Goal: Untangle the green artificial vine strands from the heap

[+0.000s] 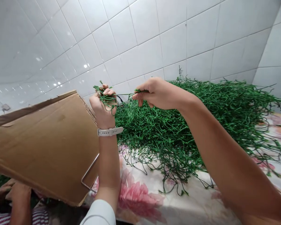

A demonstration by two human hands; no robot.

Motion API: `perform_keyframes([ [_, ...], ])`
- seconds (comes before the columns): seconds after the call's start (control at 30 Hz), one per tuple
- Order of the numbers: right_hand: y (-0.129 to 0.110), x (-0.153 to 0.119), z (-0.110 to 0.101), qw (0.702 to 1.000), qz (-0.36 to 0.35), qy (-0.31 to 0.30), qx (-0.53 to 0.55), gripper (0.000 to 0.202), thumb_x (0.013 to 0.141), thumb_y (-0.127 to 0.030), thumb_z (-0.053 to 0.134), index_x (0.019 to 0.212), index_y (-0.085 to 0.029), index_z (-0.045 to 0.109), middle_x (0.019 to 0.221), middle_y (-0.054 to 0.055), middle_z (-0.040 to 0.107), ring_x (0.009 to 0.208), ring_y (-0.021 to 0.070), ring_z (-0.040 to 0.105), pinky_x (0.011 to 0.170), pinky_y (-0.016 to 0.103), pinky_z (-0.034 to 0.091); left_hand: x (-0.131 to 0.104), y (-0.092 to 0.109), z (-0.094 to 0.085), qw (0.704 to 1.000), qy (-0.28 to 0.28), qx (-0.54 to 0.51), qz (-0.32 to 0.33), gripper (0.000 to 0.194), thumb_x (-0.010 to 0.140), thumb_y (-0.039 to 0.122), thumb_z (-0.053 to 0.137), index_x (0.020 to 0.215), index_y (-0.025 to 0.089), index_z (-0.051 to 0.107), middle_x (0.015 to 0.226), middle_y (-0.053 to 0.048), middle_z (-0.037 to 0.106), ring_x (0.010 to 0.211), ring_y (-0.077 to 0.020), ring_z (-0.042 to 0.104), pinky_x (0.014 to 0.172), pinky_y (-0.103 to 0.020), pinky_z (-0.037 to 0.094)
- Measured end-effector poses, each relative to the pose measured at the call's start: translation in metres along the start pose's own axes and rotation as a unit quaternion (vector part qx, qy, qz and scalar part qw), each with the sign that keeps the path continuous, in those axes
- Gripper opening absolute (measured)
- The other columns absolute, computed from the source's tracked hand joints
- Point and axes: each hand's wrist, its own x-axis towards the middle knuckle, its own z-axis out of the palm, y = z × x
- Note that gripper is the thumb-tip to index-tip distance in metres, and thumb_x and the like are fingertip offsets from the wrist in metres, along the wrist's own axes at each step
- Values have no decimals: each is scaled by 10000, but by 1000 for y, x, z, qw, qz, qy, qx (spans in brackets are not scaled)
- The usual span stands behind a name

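Note:
My left hand (100, 107), with a pale watch strap (110, 131) on the wrist, is closed around a small bunch of thin green stems (107, 100) whose tips curl out over the fingers. To its right, my right hand (152, 93) pinches the end of a green stem between thumb and fingers. A thin strand runs nearly level between the two hands. Both hands are raised just above a large tangled pile of similar green stems (229, 106), thin and wiry with small knobbed ends. Whether they are real or plastic I cannot tell.
A large cardboard sheet (49, 140) stands tilted on the left, by a bent metal wire (89, 172). Another person's hands (16, 190) show below it, near more green stems. A flower-patterned cloth (140, 197) covers the table. A white tiled wall (145, 34) rises behind.

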Motion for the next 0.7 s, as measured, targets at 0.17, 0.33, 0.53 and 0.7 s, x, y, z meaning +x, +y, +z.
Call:
perform_keyframes([
  [0.17,14,-1,-4,992,-4,93,85,230,854,-272,806,718,-173,648,559,-34,516,536,88,418,530,281,252,13,-2,-17,988,-80,126,23,286,970,155,425,692,223,427,767,-49,514,591,-128,416,716,-306,491],
  [0.33,9,-9,-12,998,-3,38,44,439,804,-302,869,581,-193,507,545,-59,266,555,78,245,557,297,204,15,-3,-20,988,-49,142,46,307,980,158,398,683,234,414,785,-55,505,552,-129,306,602,-294,444],
  [0.53,6,-15,-16,997,16,-73,14,482,810,-382,859,535,-191,512,503,-46,364,472,53,260,468,289,182,19,-15,-23,985,-69,156,25,326,957,143,409,643,232,401,685,-40,468,503,-119,278,535,-289,436],
  [0.7,4,-18,-20,997,-12,-79,13,363,712,-330,923,563,-197,620,479,-71,379,436,37,247,436,278,164,18,-30,-9,994,-19,103,-39,360,967,63,302,660,213,413,656,-20,466,454,-82,273,490,-232,427],
])
